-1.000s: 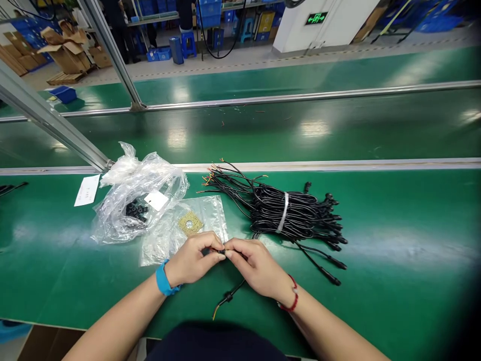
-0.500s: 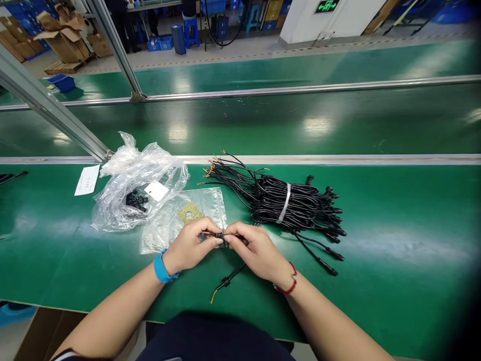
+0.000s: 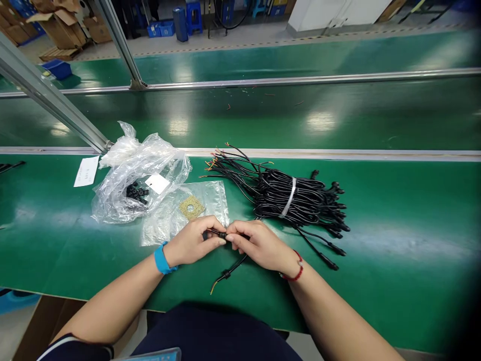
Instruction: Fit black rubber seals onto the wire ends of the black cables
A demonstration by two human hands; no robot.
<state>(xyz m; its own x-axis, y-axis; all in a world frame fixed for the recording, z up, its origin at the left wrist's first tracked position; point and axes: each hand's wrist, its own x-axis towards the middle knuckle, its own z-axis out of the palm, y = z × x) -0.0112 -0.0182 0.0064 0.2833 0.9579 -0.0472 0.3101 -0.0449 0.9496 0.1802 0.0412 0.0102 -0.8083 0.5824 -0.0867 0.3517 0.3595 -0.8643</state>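
Observation:
My left hand (image 3: 195,241) pinches a small black fitting (image 3: 222,235) between thumb and forefinger, around the end of a black cable. Close against it, my right hand (image 3: 261,244) is closed on the same cable, most of which its fingers hide. Below the hands lies another cable (image 3: 237,263) carrying a black fitting (image 3: 225,274), its bare end showing yellow and red wires. A tied bundle of black cables (image 3: 276,195) lies just beyond my right hand, stripped wire ends to the left and connectors to the right.
A clear plastic bag (image 3: 112,200) holds several small black parts (image 3: 136,192), with a white tag (image 3: 157,183) on it. Beside it a flat clear bag (image 3: 161,228) lies under a yellowish square piece with a hole (image 3: 185,207). A paper label (image 3: 86,171) and a metal post (image 3: 56,100) stand farther left.
The view has tilted slightly downward. Both hands stay together at the cable, and the orange wire by my left fingers shows less than before.

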